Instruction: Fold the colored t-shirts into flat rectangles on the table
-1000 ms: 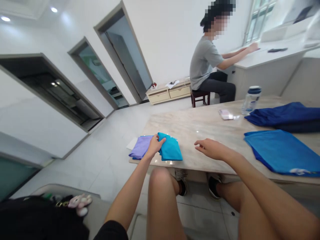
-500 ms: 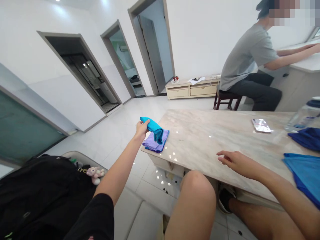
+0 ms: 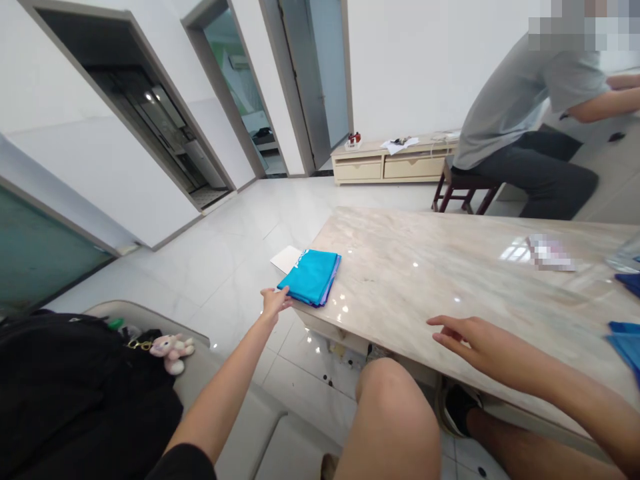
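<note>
A bright blue folded cloth (image 3: 313,277) with white lettering lies flat at the table's left corner. Beneath it, the edge of a purple folded cloth (image 3: 332,285) shows. My left hand (image 3: 275,302) is at the near-left corner of the blue cloth, its fingers apart and the thumb at the cloth's edge. Over the marble-patterned table (image 3: 390,267), my right hand (image 3: 465,337) hangs with loosely spread fingers and holds nothing. At the right edge are another blue cloth (image 3: 625,343) and a dark blue one (image 3: 629,283), both partly cut off.
A phone (image 3: 550,253) lies on the table near a clear bottle (image 3: 627,257). To my left, a black bag (image 3: 75,393) with a plush charm (image 3: 173,350) rests on the seat. Beyond the table, a person (image 3: 525,107) sits on a stool (image 3: 467,183) by a low cabinet (image 3: 400,167).
The bright blue cloth has gone from my left hand onto the purple one and lies flat there. My left hand has lowered slightly. The view has shifted a little; my right hand stays similarly placed.
</note>
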Tool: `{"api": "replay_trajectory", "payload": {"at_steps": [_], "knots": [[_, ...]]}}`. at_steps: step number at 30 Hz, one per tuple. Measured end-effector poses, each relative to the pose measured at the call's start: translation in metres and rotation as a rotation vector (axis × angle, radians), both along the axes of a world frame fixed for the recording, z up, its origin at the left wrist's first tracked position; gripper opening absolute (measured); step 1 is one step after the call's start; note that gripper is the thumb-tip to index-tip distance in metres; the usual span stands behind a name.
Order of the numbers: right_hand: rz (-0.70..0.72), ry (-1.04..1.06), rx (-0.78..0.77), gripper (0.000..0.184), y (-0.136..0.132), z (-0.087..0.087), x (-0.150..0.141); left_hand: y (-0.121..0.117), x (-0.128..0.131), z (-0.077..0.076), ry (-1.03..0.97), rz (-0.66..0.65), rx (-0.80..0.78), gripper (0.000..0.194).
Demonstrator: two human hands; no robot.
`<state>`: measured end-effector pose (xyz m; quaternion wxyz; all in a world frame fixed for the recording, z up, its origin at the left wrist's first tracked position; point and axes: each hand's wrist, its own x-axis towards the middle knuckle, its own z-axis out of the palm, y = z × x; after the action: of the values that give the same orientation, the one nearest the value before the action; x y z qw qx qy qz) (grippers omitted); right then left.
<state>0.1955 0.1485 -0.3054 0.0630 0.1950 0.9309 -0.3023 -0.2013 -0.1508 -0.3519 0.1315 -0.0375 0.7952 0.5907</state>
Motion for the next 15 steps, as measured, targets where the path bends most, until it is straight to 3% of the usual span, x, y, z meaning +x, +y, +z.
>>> {"api": "replay_trajectory", "payload": {"at_steps": [3, 6, 8, 9, 13, 15], "knots": [[0.011, 0.003, -0.006, 0.063, -0.007, 0.001, -0.003, -0.004, -0.022, 0.011, 0.212, -0.061, -0.109, 0.047], [0.005, 0.005, -0.008, 0.061, -0.014, 0.002, -0.004, 0.031, -0.043, 0.014, 0.597, -0.473, -0.313, 0.037], [0.013, 0.020, -0.022, 0.059, -0.018, -0.003, 0.001, 0.064, -0.046, -0.002, 0.783, -0.733, -0.495, 0.047], [0.018, 0.034, -0.032, 0.057, -0.021, -0.008, 0.005, 0.080, -0.045, -0.014, 0.810, -0.800, -0.568, 0.051], [0.015, 0.076, -0.045, 0.055, -0.038, -0.035, 0.026, 0.120, -0.032, -0.066, 0.782, -0.880, -0.745, 0.066], [0.008, 0.079, -0.034, 0.056, -0.044, -0.043, 0.030, 0.128, -0.028, -0.078, 0.794, -0.864, -0.781, 0.067]]}}
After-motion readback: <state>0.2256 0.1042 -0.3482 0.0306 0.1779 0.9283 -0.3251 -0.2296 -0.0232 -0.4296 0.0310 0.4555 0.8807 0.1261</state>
